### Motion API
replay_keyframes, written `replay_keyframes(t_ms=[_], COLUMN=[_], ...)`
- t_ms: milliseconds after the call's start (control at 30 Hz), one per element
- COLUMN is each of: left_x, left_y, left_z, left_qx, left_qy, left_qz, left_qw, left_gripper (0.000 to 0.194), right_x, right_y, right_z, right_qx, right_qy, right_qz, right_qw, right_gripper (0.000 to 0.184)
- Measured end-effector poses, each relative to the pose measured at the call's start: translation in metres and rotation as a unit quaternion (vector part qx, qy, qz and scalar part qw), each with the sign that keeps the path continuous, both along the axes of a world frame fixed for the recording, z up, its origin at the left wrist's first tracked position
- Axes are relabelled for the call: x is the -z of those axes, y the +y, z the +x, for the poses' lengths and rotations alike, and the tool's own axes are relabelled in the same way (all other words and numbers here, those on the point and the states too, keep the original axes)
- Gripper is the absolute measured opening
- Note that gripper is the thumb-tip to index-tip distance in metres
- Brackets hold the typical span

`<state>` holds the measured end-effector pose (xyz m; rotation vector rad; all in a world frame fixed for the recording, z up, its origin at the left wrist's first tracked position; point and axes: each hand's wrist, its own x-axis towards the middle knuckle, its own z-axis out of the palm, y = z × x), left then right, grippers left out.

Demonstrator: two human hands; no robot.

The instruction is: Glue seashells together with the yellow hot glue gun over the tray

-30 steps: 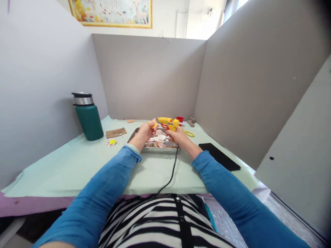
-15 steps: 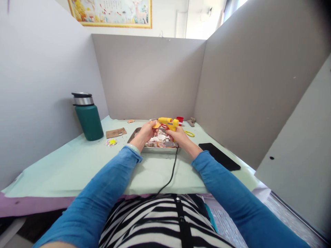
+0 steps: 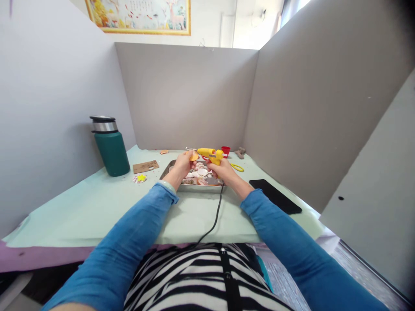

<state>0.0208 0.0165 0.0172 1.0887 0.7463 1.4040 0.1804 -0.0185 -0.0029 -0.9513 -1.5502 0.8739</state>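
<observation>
The left hand (image 3: 183,165) pinches the shell (image 3: 194,156) just left of the gun (image 3: 206,153), over the tray (image 3: 194,188)'s far side, and it looks light, stiff, probably brittle, best held by its rim, while the right hand (image 3: 223,169) wraps the gun's handle!

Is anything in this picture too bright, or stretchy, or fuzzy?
Head view: bright light washes out the back wall near the window; head view: the blue sleeves look stretched toward the bottom corners; head view: the top right corner goes dark; head view: the yellow glue gun is clear, but small shells look soft.
</observation>
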Motion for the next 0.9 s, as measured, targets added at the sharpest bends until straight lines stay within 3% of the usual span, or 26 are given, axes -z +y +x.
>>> replay_keyframes(t_ms=[333, 467, 700, 900], left_x=[0.0, 0.002, 0.011, 0.01], left_y=[0.0, -0.004, -0.004, -0.006], left_z=[-0.002, 0.0, 0.005, 0.007], left_qx=[-0.031, 0.018, 0.102, 0.096], left_qy=[0.027, 0.057, 0.137, 0.151], left_qz=[0.02, 0.041, 0.081, 0.064], left_qw=[0.999, 0.997, 0.982, 0.982], left_gripper=[0.019, 0.023, 0.028, 0.025], right_x=[-0.004, -0.003, -0.002, -0.004], right_y=[-0.003, 0.002, 0.002, 0.0], right_z=[-0.001, 0.001, 0.001, -0.001], right_qx=[0.039, 0.068, 0.041, 0.038], right_qy=[0.044, 0.098, 0.149, 0.151], right_qz=[-0.011, -0.005, 0.001, -0.01], right_qw=[0.998, 0.993, 0.988, 0.988], right_gripper=[0.012, 0.019, 0.033, 0.033])
